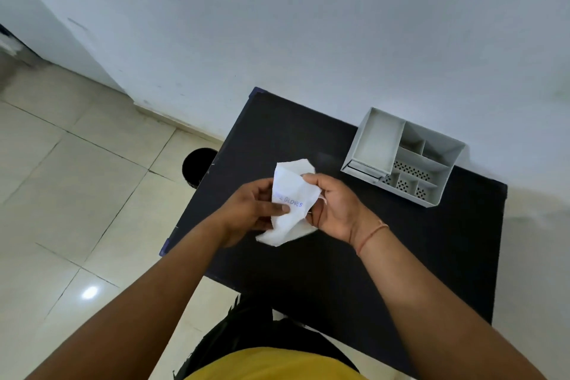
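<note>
The glove packet [291,194] runs near-to-far, the left hand [249,210] pinching its left edge, the right hand [336,210] its right.

Looking straight down on a dark table [370,256] pushed up against a pale wall [308,25]. Holding a crumpled white paper packet [291,191] above it, "GLOVES" printed across the front in blue. Pinching the packet's left edge with the left hand [249,210], thumb pressed flat just beside the lettering. Gripping the right side with the right hand [334,210], fingertips nipping the upper fold. Wearing a thin orange thread [371,236] on the right wrist. Over at the table's far right, well apart from both hands: a grey compartmented organiser [377,139], perforated along its near sections. Down on the beige tiled floor [77,179], just beside the table's left edge: a round black bin [197,166].
</note>
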{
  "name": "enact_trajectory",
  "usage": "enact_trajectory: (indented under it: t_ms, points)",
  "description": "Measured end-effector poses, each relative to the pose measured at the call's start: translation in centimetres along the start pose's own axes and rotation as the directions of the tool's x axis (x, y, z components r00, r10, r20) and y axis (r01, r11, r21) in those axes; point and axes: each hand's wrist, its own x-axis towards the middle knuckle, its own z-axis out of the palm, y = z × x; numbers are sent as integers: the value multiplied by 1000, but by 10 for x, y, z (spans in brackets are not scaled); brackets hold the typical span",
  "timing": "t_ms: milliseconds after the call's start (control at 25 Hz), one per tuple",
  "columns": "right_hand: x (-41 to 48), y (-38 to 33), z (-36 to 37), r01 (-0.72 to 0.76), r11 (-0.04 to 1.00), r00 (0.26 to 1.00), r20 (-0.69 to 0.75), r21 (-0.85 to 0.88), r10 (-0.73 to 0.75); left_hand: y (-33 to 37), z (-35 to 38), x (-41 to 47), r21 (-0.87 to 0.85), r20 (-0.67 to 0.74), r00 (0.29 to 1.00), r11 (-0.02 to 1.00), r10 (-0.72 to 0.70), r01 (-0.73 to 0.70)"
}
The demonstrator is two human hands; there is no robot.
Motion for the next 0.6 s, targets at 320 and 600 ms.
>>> enact_trajectory:
  t_ms: [320, 600]
  points:
    - [-81, -4, 1, 231, 731, 817, -280, -642, -504, 9, 43, -71, -439, -265, 963, 883, 52, -168]
    - [-89, 37, 121, 347, 889, 938, 83, -300, -337, 20, 19, -142, -325, -576, 815, 895, 68, -305]
